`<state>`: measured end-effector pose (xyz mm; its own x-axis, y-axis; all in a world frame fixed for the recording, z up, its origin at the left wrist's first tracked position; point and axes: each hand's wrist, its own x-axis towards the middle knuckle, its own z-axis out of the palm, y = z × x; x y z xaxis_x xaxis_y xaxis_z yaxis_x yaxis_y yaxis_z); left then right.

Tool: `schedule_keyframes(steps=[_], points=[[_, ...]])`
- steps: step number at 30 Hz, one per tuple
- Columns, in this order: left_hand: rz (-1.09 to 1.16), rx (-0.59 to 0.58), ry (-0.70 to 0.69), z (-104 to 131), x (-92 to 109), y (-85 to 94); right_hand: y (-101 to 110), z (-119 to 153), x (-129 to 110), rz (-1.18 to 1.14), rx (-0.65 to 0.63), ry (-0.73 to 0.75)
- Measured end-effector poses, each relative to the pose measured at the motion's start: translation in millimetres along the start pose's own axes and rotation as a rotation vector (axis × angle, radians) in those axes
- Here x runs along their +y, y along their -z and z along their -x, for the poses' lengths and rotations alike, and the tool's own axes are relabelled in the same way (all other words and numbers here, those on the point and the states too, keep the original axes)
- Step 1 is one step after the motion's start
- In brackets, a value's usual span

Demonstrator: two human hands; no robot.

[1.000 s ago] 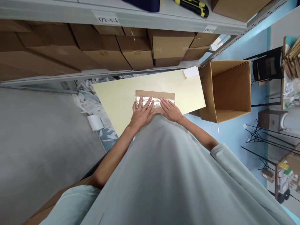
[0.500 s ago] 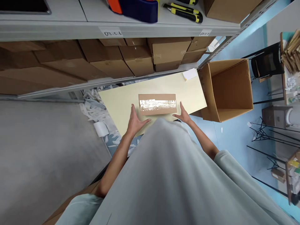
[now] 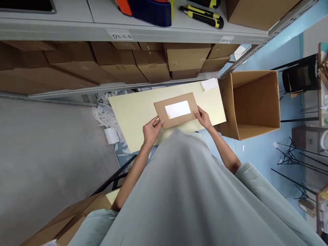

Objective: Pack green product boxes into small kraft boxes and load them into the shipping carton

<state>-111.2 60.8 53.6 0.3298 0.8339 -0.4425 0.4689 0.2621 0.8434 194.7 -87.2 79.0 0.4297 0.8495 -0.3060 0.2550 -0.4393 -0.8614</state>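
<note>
A flat brown cardboard box (image 3: 164, 106) is held tilted above a pale yellow board (image 3: 133, 116), its right end higher in the view. On its upper face is a white label (image 3: 178, 109) with a small yellow mark at one corner. My left hand (image 3: 152, 130) pinches the box's near left corner between thumb and fingers. At the right end, my right hand (image 3: 203, 118) grips the edge, thumb on top. Near the board's far right corner lies a small white label pad (image 3: 209, 84), touched by neither hand.
A large open carton (image 3: 256, 102) stands right of the board. Beyond the board, a shelf (image 3: 153, 36) holds utility knives (image 3: 203, 16), a blue and orange tool (image 3: 150, 12) and, below, several cartons (image 3: 151, 65). Paper scraps and a white roll (image 3: 111, 136) lie at left.
Both hands have closed on the box, which was lying on the board between them with a shiny taped face up. It is now tilted, and a white-labelled face shows.
</note>
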Motion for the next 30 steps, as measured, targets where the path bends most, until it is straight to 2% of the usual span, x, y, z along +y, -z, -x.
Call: schedule_keyframes(steps=[2,5,9,11,14,16,19,22,24,26,28,30], points=[[0.014,0.039,0.025,0,7,-15.4,12,-13,-1,0.032,-0.013,-0.011],[-0.007,0.066,0.072,-1,10,-35.0,20,-26,10,0.024,-0.056,-0.018],[-0.111,0.061,0.117,1,7,-47.5,20,-32,38,-0.021,-0.102,-0.034],[-0.231,0.105,0.113,1,7,-51.5,24,-37,52,0.015,-0.104,-0.051],[-0.388,0.236,-0.042,-4,21,-63.9,43,-60,68,0.129,-0.010,-0.014],[-0.416,0.261,-0.201,-13,41,-80.9,63,-86,79,0.197,0.090,0.020],[-0.380,0.154,-0.359,-34,77,-123.1,98,-133,97,0.280,0.237,0.007],[-0.265,-0.008,-0.374,-66,107,-181.8,124,-177,118,0.298,0.355,-0.060],[-0.138,-0.121,-0.239,-90,119,-223.5,135,-201,131,0.275,0.391,-0.128],[-0.031,-0.215,0.027,-115,125,-260.6,139,-218,142,0.244,0.387,-0.204],[0.007,-0.251,0.224,-139,125,-288.1,140,-229,150,0.219,0.366,-0.253],[0.004,-0.249,0.298,-159,123,-304.8,139,-235,158,0.202,0.351,-0.265]])
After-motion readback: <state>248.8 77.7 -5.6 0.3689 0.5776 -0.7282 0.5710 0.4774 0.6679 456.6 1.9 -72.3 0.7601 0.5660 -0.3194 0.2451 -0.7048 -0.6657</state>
